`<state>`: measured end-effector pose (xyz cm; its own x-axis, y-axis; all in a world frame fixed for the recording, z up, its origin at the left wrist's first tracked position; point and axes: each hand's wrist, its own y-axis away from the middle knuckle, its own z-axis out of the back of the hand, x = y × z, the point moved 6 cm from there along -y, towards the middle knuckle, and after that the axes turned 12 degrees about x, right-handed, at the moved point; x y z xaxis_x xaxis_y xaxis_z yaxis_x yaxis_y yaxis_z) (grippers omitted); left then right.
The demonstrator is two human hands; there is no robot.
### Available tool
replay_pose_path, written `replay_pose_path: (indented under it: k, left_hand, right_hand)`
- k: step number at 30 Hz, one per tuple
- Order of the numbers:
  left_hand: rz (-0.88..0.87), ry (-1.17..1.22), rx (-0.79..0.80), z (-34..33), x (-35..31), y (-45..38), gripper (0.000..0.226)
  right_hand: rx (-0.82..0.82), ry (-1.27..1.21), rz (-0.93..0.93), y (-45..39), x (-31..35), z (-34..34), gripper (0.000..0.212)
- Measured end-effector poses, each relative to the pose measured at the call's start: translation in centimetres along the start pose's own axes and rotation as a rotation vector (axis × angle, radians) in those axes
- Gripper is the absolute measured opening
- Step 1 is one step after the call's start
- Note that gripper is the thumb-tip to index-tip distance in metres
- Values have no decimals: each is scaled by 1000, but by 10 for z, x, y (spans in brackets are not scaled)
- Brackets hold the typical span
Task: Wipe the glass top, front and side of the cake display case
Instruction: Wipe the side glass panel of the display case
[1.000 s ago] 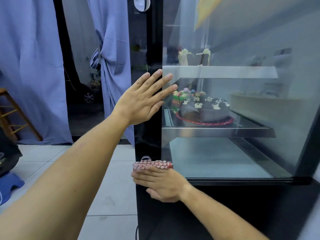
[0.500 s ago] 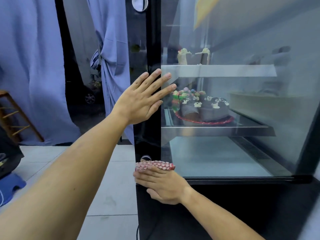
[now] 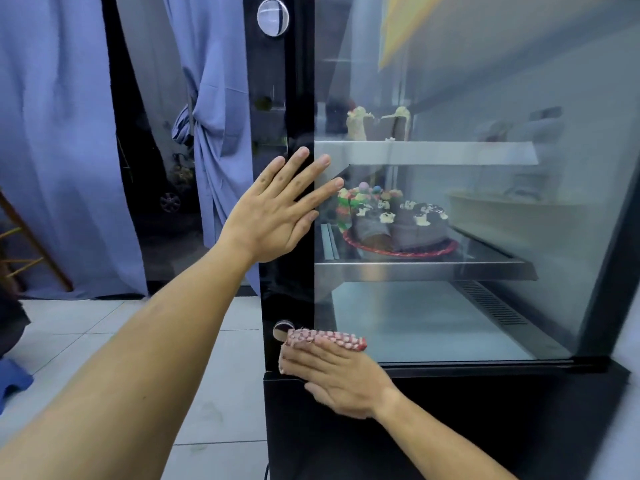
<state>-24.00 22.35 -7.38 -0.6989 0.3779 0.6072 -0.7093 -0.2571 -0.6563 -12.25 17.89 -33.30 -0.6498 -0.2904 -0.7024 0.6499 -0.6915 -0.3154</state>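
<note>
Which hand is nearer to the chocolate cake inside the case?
Left. The left hand rests flat on the case's corner, level with the cake. The right hand presses the cloth well below it.

case: cake display case, black frame, black base, upright on tiled floor
glass: side pane clear, faint reflections
cloth: pink-white knobbly cloth pressed flat at pane's lower left corner
</note>
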Motion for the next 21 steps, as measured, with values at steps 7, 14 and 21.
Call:
replay_pose_path:
  k: [7,14,21]
  left_hand:
    - [277,180,-76,-14,-20,22,60]
    - [412,280,-117,-27,-32,29,60]
    - [462,287,-128,-37,-44,41,58]
  right_hand:
    - [-156,-115,-466,32,-91,16,59]
    - [-166,-224,-406,12,-19,6,69]
    - [-394,-490,-1137,71,-122,6,65]
